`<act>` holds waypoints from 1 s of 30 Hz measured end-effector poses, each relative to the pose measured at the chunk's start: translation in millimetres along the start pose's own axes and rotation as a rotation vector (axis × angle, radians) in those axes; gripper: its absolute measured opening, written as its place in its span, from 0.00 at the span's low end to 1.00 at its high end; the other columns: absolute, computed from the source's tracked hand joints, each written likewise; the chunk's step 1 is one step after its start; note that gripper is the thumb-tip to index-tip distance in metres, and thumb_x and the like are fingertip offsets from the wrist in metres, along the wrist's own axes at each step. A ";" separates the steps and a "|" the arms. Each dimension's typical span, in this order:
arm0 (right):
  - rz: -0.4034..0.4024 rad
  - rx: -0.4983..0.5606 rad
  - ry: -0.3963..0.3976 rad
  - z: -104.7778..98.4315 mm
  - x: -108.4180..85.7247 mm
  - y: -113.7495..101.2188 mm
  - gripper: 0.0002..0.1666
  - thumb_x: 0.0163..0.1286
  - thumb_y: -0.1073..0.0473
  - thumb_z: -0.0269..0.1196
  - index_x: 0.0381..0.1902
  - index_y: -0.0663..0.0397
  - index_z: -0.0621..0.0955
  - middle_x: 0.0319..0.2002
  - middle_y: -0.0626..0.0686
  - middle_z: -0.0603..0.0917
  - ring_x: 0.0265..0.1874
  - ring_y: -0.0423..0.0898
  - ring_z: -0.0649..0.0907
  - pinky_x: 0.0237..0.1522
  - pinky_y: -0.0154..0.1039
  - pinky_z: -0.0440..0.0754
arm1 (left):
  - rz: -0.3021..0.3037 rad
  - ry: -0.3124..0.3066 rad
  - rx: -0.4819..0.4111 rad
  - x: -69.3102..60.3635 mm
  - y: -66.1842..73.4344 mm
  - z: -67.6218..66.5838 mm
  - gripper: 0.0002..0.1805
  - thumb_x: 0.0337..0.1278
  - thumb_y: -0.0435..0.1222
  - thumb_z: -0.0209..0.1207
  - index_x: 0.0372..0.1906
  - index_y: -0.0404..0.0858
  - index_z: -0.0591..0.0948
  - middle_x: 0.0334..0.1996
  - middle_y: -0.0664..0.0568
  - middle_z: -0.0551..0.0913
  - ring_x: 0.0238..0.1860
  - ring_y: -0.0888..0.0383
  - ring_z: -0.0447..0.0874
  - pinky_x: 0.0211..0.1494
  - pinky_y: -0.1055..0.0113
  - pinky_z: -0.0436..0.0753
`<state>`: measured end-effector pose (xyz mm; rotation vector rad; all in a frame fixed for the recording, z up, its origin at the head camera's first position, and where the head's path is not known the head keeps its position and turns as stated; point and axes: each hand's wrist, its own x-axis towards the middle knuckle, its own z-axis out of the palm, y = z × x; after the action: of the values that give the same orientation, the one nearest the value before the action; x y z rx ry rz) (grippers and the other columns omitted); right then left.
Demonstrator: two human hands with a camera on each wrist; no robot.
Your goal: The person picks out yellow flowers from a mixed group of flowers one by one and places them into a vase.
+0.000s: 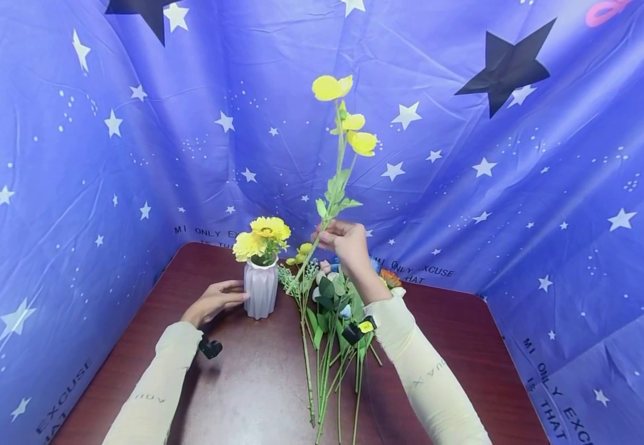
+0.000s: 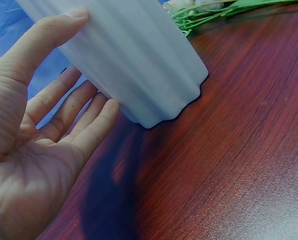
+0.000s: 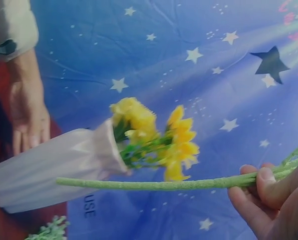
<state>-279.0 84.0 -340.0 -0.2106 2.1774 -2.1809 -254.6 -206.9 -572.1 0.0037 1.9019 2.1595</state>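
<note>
A white fluted vase (image 1: 260,289) stands upright on the table with yellow flowers (image 1: 262,238) in its mouth. My left hand (image 1: 217,301) touches the vase's left side low down; in the left wrist view its thumb and fairly straight fingers (image 2: 96,125) rest against the wall. My right hand (image 1: 345,244) pinches the stem (image 3: 204,183) of a tall artificial flower spray with yellow blooms (image 1: 362,143), raised above the table to the right of the vase. The stem's lower end points left, crossing before the vase in the right wrist view.
A pile of loose artificial flowers with long green stems (image 1: 327,364) lies on the dark red table (image 1: 233,395), right of the vase, under my right forearm. Blue star-printed cloth (image 1: 277,74) hangs behind and on both sides.
</note>
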 end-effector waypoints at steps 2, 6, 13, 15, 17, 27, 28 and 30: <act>-0.027 0.009 -0.008 0.4 1.7 -7.4 0.06 0.67 0.79 0.61 0.41 0.74 0.82 0.28 0.50 0.88 0.31 0.44 0.90 0.50 0.45 0.90 | 0.000 0.001 -0.001 -0.6 1.3 0.3 0.37 0.65 0.28 0.63 0.73 0.20 0.61 0.72 0.25 0.65 0.52 0.65 0.84 0.71 0.54 0.78; -0.084 0.030 -0.021 3.4 5.3 -19.1 0.06 0.67 0.79 0.61 0.40 0.74 0.82 0.26 0.48 0.88 0.30 0.41 0.89 0.46 0.40 0.91 | -0.001 0.005 -0.002 -1.6 2.9 0.6 0.37 0.65 0.28 0.63 0.73 0.20 0.61 0.72 0.25 0.65 0.53 0.64 0.84 0.71 0.53 0.77; -0.143 0.106 -0.021 12.9 7.8 -26.9 0.08 0.65 0.81 0.61 0.43 0.78 0.82 0.26 0.47 0.88 0.30 0.41 0.89 0.45 0.39 0.91 | -0.003 -0.002 -0.022 -1.2 2.6 1.6 0.37 0.64 0.26 0.63 0.73 0.19 0.61 0.71 0.25 0.66 0.52 0.64 0.84 0.71 0.52 0.77; -0.164 0.116 -0.017 16.3 7.7 -26.7 0.09 0.65 0.81 0.61 0.43 0.79 0.81 0.27 0.47 0.88 0.31 0.41 0.89 0.46 0.39 0.91 | 0.001 -0.005 -0.024 -1.6 2.9 1.9 0.37 0.64 0.26 0.63 0.73 0.18 0.60 0.71 0.25 0.66 0.52 0.64 0.84 0.72 0.50 0.75; -0.187 0.122 -0.012 19.7 7.5 -26.2 0.09 0.65 0.82 0.61 0.43 0.80 0.81 0.27 0.48 0.88 0.31 0.41 0.89 0.46 0.39 0.91 | 0.008 -0.012 -0.017 -2.1 3.1 2.4 0.37 0.65 0.26 0.63 0.73 0.18 0.60 0.71 0.25 0.66 0.52 0.64 0.84 0.73 0.49 0.74; -0.208 0.079 -0.008 30.9 8.4 -18.9 0.09 0.65 0.81 0.61 0.43 0.81 0.81 0.37 0.66 0.89 0.31 0.39 0.89 0.45 0.38 0.91 | 0.013 -0.017 -0.027 -2.6 2.4 1.9 0.37 0.65 0.26 0.62 0.73 0.18 0.59 0.72 0.24 0.64 0.51 0.66 0.84 0.73 0.50 0.74; -0.204 0.072 -0.010 31.2 8.4 -17.8 0.09 0.65 0.81 0.62 0.43 0.81 0.81 0.37 0.66 0.89 0.31 0.39 0.89 0.45 0.39 0.91 | 0.014 -0.017 -0.025 -2.4 2.2 1.8 0.37 0.66 0.26 0.62 0.73 0.18 0.59 0.72 0.24 0.64 0.51 0.66 0.84 0.73 0.50 0.74; -0.199 0.065 -0.019 31.4 8.7 -15.4 0.09 0.65 0.80 0.62 0.44 0.81 0.81 0.36 0.65 0.89 0.31 0.40 0.89 0.45 0.39 0.91 | 0.014 -0.016 -0.021 -2.1 1.8 1.8 0.36 0.66 0.26 0.62 0.73 0.18 0.59 0.72 0.24 0.64 0.51 0.66 0.84 0.74 0.50 0.74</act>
<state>-282.5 51.9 -324.2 -0.4611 2.1565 -2.3349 -252.6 -205.8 -569.7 0.0306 1.8760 2.1817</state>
